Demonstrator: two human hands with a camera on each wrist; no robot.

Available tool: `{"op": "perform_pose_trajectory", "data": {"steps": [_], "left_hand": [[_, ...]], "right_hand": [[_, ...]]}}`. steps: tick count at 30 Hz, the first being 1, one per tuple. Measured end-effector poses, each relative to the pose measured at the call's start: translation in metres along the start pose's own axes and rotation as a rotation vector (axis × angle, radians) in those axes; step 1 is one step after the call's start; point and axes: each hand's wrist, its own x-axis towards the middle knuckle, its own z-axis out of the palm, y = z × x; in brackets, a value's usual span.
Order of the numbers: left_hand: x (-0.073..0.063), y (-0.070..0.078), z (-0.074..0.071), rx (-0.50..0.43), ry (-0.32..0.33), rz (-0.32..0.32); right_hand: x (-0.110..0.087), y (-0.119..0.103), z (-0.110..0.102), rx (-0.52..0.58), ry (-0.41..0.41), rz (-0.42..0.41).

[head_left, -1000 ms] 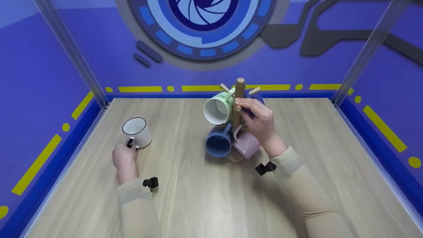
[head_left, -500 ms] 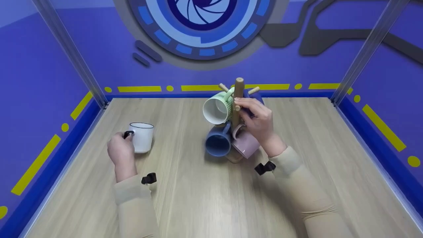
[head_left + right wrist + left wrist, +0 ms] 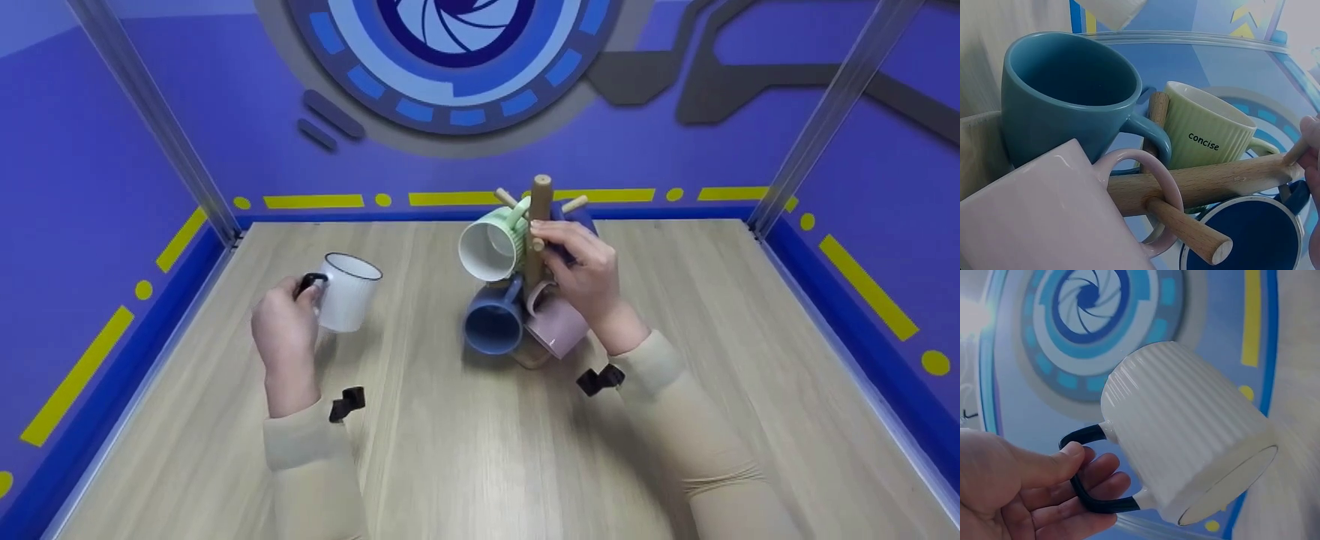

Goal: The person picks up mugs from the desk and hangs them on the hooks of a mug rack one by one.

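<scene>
My left hand (image 3: pixel 286 326) pinches the black handle (image 3: pixel 1085 434) of a white ribbed mug (image 3: pixel 1185 422) with a dark rim. The mug is held above the table at the left, slightly tilted. At centre stands a wooden mug tree (image 3: pixel 541 187), its post gripped near the top by the fingers of my right hand (image 3: pixel 589 274). Mugs hang from its pegs: a light green one (image 3: pixel 491 246) marked "concise", a blue one (image 3: pixel 495 322), a pink one (image 3: pixel 559 326) and a dark blue one (image 3: pixel 1247 236), partly hidden behind the right hand in the head view.
The wood-grain table (image 3: pixel 450 450) is enclosed by blue printed walls (image 3: pixel 420 165) with metal corner posts. A short wooden peg (image 3: pixel 1202 236) passes through the pink mug's handle and sticks out toward the right wrist camera.
My left hand has lifted the white mug off the table and carried it a little to the right, toward the mug tree. The right hand has stayed on the post.
</scene>
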Motion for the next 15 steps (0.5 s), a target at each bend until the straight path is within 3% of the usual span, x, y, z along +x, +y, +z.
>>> {"op": "perform_pose_trajectory", "data": {"steps": [8, 15], "left_hand": [[-0.023, 0.037, -0.004, -0.073, -0.04, 0.074], [-0.044, 0.059, 0.002, -0.151, -0.17, 0.18]], "right_hand": [[0.0, 0.0, 0.001, 0.002, 0.001, 0.004], [-0.003, 0.001, 0.002, 0.02, 0.019, 0.008]]}}
